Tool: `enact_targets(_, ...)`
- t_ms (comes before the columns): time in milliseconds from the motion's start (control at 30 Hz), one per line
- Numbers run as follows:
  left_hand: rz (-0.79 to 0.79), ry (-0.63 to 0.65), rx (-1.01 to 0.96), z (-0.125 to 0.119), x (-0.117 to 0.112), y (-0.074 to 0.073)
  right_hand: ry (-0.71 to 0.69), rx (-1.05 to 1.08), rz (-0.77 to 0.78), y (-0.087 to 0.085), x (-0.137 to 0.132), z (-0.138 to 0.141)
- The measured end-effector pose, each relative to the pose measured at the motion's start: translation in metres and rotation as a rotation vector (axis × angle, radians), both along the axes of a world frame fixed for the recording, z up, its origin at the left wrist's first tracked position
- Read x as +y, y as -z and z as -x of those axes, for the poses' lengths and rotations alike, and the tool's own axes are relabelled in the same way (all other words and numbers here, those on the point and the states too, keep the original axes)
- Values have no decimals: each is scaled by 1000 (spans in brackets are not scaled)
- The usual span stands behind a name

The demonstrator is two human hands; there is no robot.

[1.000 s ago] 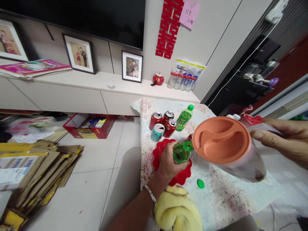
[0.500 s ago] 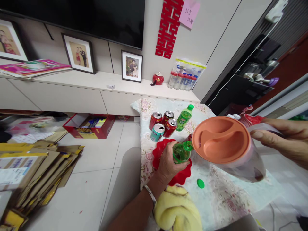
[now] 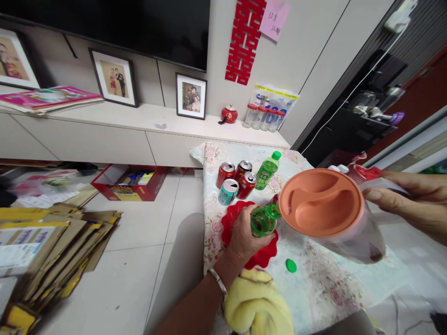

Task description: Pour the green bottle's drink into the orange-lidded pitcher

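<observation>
My left hand (image 3: 244, 236) is wrapped round an uncapped green plastic bottle (image 3: 262, 222), held over a red scalloped plate (image 3: 267, 255). In my right hand (image 3: 407, 200) is the handle of a clear pitcher (image 3: 356, 244) with an orange lid (image 3: 321, 200). The pitcher tilts toward the bottle, its lid edge close beside the bottle's mouth; dark liquid shows low inside it. Whether anything flows between them I cannot tell. A loose green cap (image 3: 291, 265) lies on the flowered tablecloth (image 3: 314, 288). Near my left wrist sits a folded yellow cloth (image 3: 258, 302).
Behind the plate stand several drink cans (image 3: 228, 192) and a capped green bottle (image 3: 268, 170). Lidded glass jars (image 3: 261, 118) and a red pot (image 3: 229, 114) line the cabinet top (image 3: 209, 129). On the floor are a red box (image 3: 129, 184) and flattened cardboard (image 3: 77, 242).
</observation>
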State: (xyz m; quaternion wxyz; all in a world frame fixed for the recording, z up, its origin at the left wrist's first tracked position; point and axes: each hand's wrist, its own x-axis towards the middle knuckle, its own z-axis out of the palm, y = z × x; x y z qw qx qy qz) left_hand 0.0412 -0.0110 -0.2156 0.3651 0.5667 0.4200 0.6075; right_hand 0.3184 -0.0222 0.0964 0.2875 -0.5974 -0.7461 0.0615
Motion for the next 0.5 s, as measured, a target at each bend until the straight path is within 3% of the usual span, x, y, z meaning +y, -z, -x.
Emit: enact_targets(500, -10, -12, 12, -1, 0, 0, -18, 4, 7, -1, 0, 1)
